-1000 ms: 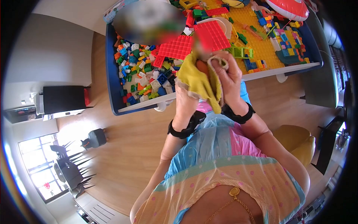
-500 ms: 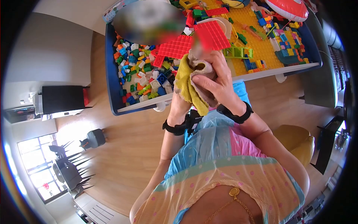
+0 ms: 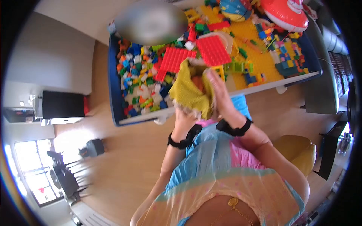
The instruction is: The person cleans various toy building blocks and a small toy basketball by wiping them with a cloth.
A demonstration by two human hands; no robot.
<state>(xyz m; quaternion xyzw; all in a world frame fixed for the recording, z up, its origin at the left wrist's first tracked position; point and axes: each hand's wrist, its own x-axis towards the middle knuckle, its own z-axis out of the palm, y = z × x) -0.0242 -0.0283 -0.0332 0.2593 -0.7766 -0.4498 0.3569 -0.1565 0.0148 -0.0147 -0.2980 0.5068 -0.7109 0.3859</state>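
Observation:
A yellow-green cloth (image 3: pixel 186 88) with a pale underside is bunched between my hands, just above the front edge of the play table. My left hand (image 3: pixel 185 118) comes up from below and holds the cloth, which covers most of its fingers. Pressed along the cloth's right side is my right hand (image 3: pixel 220 94), its fingers fairly straight and close together. Something orange-brown shows in the cloth's fold; I cannot tell what it is. Just beyond the cloth lie two red studded plates, one on the left (image 3: pixel 176 60) and one on the right (image 3: pixel 213 51).
The blue-sided play table (image 3: pixel 113 83) holds many loose building bricks on its left and a yellow studded baseplate (image 3: pixel 260 71) on its right. A red-and-white inflatable (image 3: pixel 284 15) and a colourful ball (image 3: pixel 235 9) sit at the back. A yellow seat (image 3: pixel 296 152) stands to my right.
The cloth has spread open, showing more of its yellow-green side. My right hand has gone from curled fingers on it to straighter ones along its side. The view has shifted slightly.

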